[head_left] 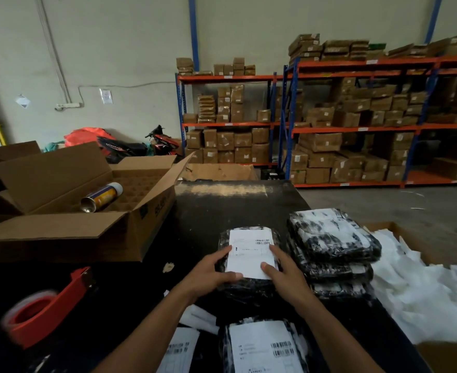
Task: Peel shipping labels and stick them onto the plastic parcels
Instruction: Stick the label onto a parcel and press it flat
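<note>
Right then, both my hands lay on the same parcel (248, 288), a black plastic one at the middle of the dark surface (222, 208). A white shipping label (250, 253) sat on its top face, barcode toward 12 o'clock. My left hand (212, 270) came in from 7 o'clock, fingers nearly straight and spread, the tips touching the label's left edge and the thumb flat on its near corner. My right hand (282, 270) came in from 5 o'clock, likewise flat and open, fingers along the label's right edge, thumb pressing its lower right corner. Neither hand was curled round anything; both simply pressed down.

At 3 o'clock, just beside the parcel, stood a stack of labelled parcels (332, 246), and beyond it a cardboard tray (383, 226) heaped with white backing sheets (424, 289). At 6 o'clock another labelled parcel (262, 348) lay between my forearms, with loose labels (178, 348) to its left. A red tape dispenser (49, 305) sat at 8 o'clock, and an open carton (68, 208) at 10 o'clock held a spray can (102, 196) lying on its side.
</note>
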{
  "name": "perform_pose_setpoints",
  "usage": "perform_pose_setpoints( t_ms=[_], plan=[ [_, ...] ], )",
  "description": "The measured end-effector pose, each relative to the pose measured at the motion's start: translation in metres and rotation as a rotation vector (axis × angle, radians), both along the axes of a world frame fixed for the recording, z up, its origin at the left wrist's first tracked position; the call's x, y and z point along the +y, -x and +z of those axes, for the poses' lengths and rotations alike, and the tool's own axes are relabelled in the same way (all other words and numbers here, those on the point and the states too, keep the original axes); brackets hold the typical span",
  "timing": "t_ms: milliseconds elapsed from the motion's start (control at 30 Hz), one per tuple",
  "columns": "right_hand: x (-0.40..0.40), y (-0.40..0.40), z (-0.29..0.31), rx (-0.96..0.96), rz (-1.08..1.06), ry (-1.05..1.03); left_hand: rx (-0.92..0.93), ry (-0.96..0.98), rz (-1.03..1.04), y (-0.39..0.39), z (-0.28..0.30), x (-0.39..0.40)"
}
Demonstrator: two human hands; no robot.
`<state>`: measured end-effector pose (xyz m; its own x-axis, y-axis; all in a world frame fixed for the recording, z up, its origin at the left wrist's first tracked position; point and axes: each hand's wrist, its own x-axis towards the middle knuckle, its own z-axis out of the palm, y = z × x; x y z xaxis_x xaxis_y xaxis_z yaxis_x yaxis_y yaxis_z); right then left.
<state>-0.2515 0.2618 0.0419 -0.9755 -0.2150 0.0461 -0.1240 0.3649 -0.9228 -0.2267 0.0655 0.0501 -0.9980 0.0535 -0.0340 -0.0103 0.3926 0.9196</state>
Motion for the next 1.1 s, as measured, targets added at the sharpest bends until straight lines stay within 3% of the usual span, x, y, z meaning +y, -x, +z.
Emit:
perform_pose_setpoints(
  t_ms=[400,1100],
  plan=[
    [0.010,0.001,0.022,-0.067,-0.010,0.174,0.024,0.016,0.128,-0.014,0.041,0.029],
    [0.012,0.005,0.051,-0.019,-0.061,0.038,-0.024,0.022,0.182,-0.012,0.067,0.030]
  ],
)
